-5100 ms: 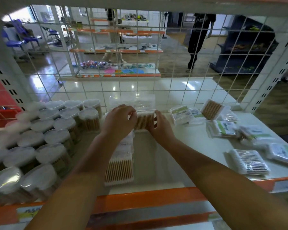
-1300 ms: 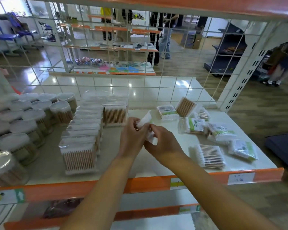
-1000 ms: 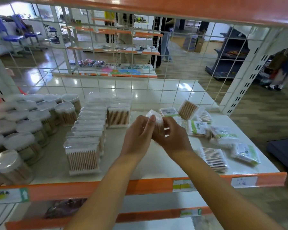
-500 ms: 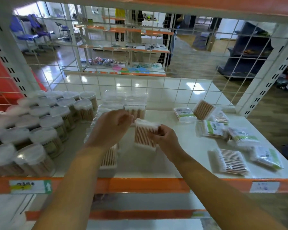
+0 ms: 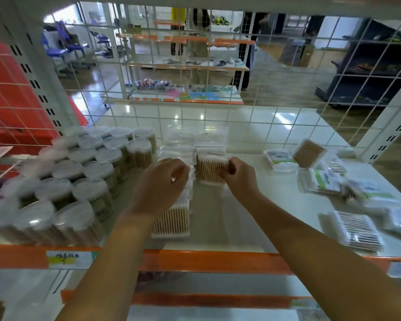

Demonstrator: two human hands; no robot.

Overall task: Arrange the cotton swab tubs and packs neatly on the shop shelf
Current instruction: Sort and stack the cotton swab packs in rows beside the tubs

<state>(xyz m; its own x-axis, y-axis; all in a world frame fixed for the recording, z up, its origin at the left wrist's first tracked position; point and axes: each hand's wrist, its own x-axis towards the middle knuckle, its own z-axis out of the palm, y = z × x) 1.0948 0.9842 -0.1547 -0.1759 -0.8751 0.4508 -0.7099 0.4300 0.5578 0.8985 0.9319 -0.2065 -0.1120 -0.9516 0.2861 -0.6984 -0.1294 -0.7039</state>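
Pinching an upright swab pack [image 5: 210, 169] with our curled right hand [image 5: 237, 177]; our left hand [image 5: 163, 181] curls at its other edge, grip unclear, beside the round tubs [image 5: 83, 172].

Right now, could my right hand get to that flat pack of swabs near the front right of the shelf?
Probably yes: bare shelf lies between the right hand and the flat pack.

Single head-worn wide-angle view, aimed forward and down. White shelf [image 5: 218, 223] seen close, from front edge, its orange rim [image 5: 195, 260] crossing lower frame. Both forearms enter from bottom; left hand [image 5: 160, 184] and right hand [image 5: 237, 176] centred. Wire mesh back [image 5: 241, 121] faced straight on, shop floor visible beyond. Edges bent by lens. No second view shared.
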